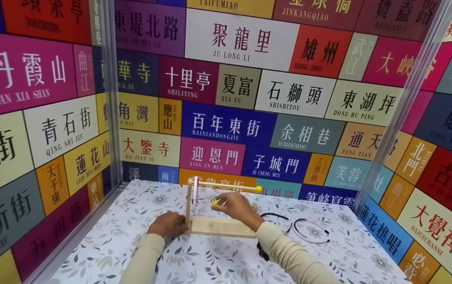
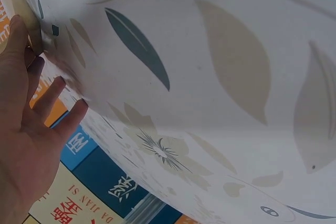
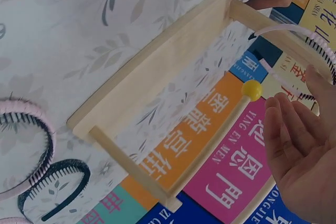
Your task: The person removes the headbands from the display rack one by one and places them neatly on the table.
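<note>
A pale wooden rack (image 1: 222, 227) stands on the table, with a flat base, upright posts and rods tipped with yellow balls. My left hand (image 1: 168, 224) grips the corner where its left post meets the base; in the left wrist view, the thumb and index finger of that hand (image 2: 29, 129) are at the wood. A pink headband (image 1: 195, 197) with dark teeth hangs near the left post. My right hand (image 1: 235, 207) is close to a yellow ball (image 3: 252, 91) on the lower rod. Its fingers (image 3: 286, 124) are extended, with the thumb overlapping the headband in the right wrist view.
To the right of the rack lie a black headband (image 1: 275, 215) and a pink one (image 1: 310, 230). A dark object (image 1: 263, 252) shows partly under my right forearm. Leaf-patterned cloth covers the table (image 1: 111, 240). Sign-covered panels (image 1: 226, 126) enclose its back and sides.
</note>
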`<state>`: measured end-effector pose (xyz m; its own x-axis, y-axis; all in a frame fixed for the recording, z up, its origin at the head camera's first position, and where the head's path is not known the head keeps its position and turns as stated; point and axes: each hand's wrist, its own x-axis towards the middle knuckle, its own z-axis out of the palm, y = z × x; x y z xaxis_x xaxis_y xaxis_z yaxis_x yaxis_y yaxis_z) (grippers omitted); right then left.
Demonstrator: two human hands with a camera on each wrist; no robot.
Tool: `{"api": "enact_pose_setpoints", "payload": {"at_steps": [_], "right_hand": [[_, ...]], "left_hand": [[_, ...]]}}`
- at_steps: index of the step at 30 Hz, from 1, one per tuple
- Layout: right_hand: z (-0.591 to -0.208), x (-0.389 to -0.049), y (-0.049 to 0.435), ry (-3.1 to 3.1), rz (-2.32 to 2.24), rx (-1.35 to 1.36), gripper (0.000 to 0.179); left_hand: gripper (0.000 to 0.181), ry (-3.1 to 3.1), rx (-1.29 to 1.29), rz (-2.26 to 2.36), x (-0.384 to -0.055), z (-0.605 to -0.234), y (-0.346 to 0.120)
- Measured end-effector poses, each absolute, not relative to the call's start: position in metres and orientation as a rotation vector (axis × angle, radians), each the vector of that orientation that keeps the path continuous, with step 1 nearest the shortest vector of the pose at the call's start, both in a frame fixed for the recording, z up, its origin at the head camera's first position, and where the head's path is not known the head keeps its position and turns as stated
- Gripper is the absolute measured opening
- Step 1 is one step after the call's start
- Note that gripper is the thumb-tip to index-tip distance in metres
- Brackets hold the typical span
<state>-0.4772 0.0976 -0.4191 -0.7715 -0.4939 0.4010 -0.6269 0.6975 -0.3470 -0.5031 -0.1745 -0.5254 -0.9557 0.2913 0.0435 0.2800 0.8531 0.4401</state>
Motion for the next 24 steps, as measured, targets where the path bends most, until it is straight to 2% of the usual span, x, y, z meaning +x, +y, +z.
{"api": "enact_pose_setpoints", "payload": {"at_steps": [7, 17, 24], "right_hand": [[-0.424, -0.48, 0.076, -2.618, 0.728, 0.891, 0.036], [-0.425, -0.485, 0.051, -2.564, 0.744, 0.913, 0.035], [-0.429, -0.487, 0.039, -2.581, 0.8, 0.884, 0.029]], "left_hand": [[0.03, 3.002, 0.487, 0.697, -0.502, -0.526, -0.175], [0.036, 3.014, 0.399, 0.722, -0.501, -0.523, -0.173], [0.03, 3.024, 0.409, 0.769, -0.497, -0.526, -0.174]]}}
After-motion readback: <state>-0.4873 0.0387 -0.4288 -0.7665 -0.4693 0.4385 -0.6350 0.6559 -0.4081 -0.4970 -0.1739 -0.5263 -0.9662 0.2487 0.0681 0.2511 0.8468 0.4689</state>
